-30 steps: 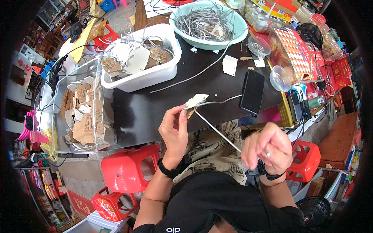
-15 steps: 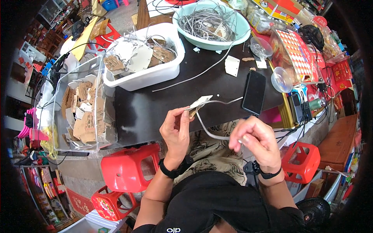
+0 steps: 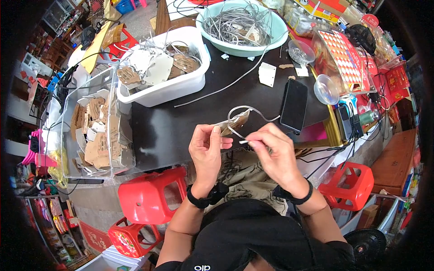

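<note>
Above the near edge of the glossy dark-brown tabletop point(image 3: 167, 124), the left hand point(image 3: 205, 145) pinches a thin, flat, brown-and-white plate point(image 3: 239, 121) between thumb and fingers, while the right hand point(image 3: 275, 152) grips the pale tip of a slender grey cord point(image 3: 244, 107), which loops across the plate.

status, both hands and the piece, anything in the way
Left hand pinching flat piece; right hand holding grey cord near one end. Cord loop at piece. Phone just beyond right hand, not between hands.
</note>
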A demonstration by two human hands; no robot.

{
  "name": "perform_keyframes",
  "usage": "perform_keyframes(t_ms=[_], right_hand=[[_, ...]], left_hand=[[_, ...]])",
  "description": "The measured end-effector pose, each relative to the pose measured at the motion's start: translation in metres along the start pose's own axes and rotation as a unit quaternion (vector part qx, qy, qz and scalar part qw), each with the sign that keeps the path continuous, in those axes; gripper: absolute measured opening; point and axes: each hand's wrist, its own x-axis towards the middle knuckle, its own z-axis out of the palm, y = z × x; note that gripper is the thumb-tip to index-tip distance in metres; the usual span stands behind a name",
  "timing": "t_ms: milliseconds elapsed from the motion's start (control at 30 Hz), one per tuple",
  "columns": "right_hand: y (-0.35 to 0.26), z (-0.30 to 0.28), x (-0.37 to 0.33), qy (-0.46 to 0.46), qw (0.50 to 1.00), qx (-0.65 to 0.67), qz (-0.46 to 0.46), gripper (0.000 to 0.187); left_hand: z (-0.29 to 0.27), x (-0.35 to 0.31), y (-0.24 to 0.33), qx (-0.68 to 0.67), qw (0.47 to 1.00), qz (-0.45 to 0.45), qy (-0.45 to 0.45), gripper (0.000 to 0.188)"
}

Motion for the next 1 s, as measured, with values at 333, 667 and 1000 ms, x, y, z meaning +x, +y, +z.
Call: perform_keyframes(t_ms=[333,667,1000], right_hand=[[0.007,0.035,0.008,0.036,0.998,0.032,0.045,0.007],[0.014,0.004,0.004,-0.007,0.886,0.435,0.159,0.008],[0.020,-0.032,0.003,0.146,0.986,0.036,0.066,0.003]], left_hand=[[0.008,-0.003,-0.002,0.023,1.000,0.019,0.005,0.006],[0.000,-0.002,-0.007,0.016,0.999,-0.016,-0.024,0.009],[0.002,0.000,-0.010,0.095,0.995,0.009,0.004,0.012]])
